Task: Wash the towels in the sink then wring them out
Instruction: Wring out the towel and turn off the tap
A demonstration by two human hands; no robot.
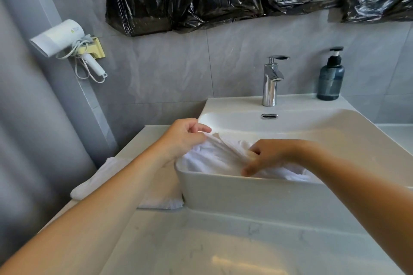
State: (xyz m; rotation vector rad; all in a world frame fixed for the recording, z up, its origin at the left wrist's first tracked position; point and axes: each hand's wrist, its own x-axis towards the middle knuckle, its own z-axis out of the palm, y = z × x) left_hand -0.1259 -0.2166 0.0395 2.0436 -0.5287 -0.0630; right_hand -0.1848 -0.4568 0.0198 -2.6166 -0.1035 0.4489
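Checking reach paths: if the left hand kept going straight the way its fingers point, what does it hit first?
The left hand points right and slightly away, pinching the towel at the sink rim. Beyond the cloth, probably the basin's inner back wall; depth is unclear.

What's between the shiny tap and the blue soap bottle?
Nothing: in the head view, only bare white sink ledge and grey wall tile separate the tap from the soap bottle.

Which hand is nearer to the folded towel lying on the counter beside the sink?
Left. The left hand pinches the towel in the sink at the basin's left edge, just above the folded towel. The right hand grips cloth further right, inside the basin.
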